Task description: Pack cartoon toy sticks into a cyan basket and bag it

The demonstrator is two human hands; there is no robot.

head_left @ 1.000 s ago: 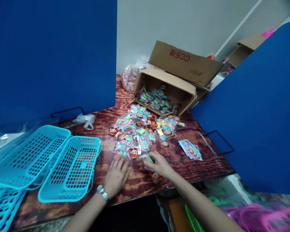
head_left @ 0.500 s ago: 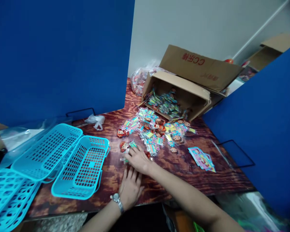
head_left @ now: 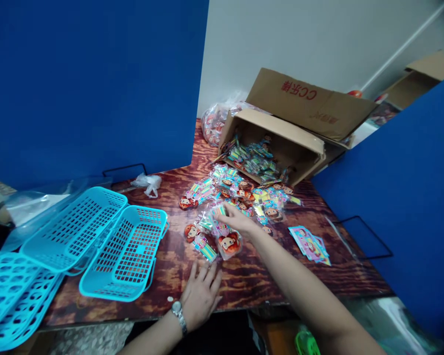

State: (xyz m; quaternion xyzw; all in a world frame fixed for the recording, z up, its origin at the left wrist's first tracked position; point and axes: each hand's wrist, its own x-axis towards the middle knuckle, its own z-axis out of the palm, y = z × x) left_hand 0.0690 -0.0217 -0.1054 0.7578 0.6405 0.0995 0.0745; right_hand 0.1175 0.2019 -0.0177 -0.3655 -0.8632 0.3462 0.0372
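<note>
My left hand (head_left: 201,295), with a watch on its wrist, lies spread on the wood-patterned table near its front edge and holds nothing. Above it on the table are two small packets (head_left: 204,246), one showing a red-haired figure. My right hand (head_left: 234,219) has its fingers closed on the upper end of a clear packet (head_left: 229,242) with a red-haired figure at its lower end. Just behind my right hand spreads a pile of similar packets (head_left: 244,190), which reaches the mouth of a tipped cardboard box (head_left: 277,128).
Two blue baskets (head_left: 124,291) stand at the left, beside flat blue perforated pieces (head_left: 7,291). Colourful cards (head_left: 311,245) lie on the right. A crumpled white bag (head_left: 150,183) and a full clear bag (head_left: 211,125) are farther back. Blue panels (head_left: 96,88) flank the table (head_left: 281,276).
My right hand has moved up and right and now grips a clear packet. The packets it covered are uncovered. My left hand has shifted slightly down.
</note>
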